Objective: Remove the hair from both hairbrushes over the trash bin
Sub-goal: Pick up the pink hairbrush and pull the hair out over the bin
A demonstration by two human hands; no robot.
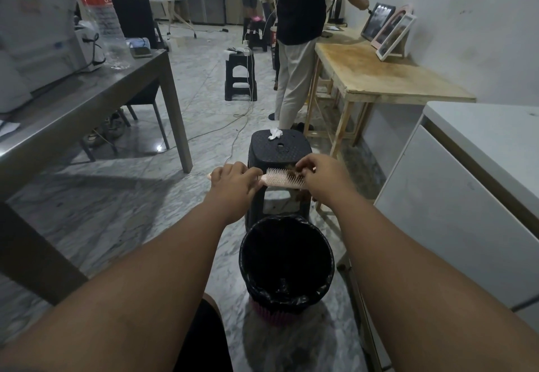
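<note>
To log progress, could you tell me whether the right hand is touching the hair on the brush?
Touching. The head view shows the right hand pinching the brown hair among the bristles of the hairbrush.

Left hand (232, 180) grips the handle of a pink hairbrush (284, 180), held level, bristles up. Right hand (322, 174) pinches a clump of brown hair (291, 172) at the bristles. Black-lined trash bin (287, 258) stands on the floor below, against a black stool (277, 150) bearing a crumpled tissue (275, 133).
</note>
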